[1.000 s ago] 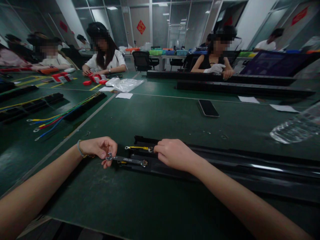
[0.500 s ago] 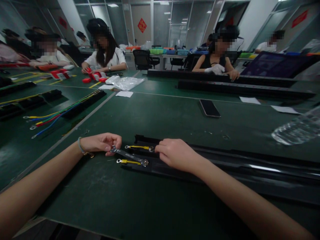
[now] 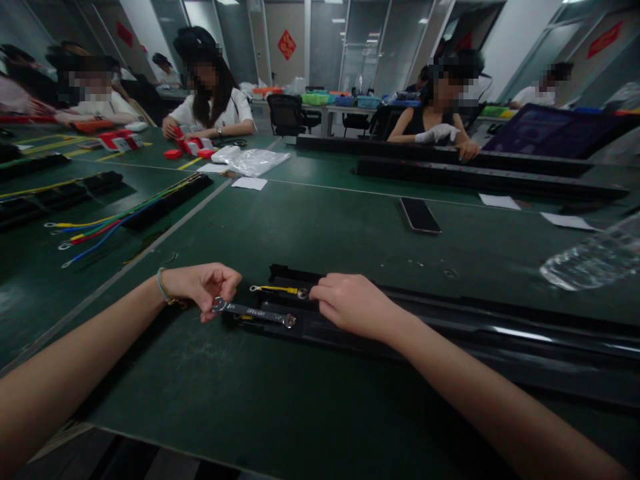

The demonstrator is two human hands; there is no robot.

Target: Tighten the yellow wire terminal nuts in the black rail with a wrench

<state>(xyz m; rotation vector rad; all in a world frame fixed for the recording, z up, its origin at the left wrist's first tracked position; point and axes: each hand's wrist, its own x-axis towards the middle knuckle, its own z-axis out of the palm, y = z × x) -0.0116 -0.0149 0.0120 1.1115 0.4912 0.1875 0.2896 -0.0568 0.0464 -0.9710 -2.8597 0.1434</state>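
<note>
My left hand (image 3: 209, 285) pinches the open end of a steel combination wrench (image 3: 257, 313). The wrench's ring end sits around a fastener in a long black rail (image 3: 320, 328), on the rail's near side. Its shaft covers most of the nearer yellow lead. Another yellow lead (image 3: 275, 289), with a ring terminal at its free end, is fixed farther back by a bolt (image 3: 302, 293). Right at that bolt, my right hand (image 3: 350, 303) has its fingers curled together over the rail. Whatever is between those fingertips is hidden.
A phone (image 3: 420, 215) and a clear plastic bottle (image 3: 593, 257) lie on the green table (image 3: 320, 227). Black strips with coloured wires (image 3: 95, 233) are at the left. Across the table, people handle red-and-white parts (image 3: 193, 145) and black rails (image 3: 480, 177).
My left hand has swung the wrench's held end toward me, so the shaft now lies over the nearer yellow lead. The ring end stays at the fastener. My right hand has barely moved.
</note>
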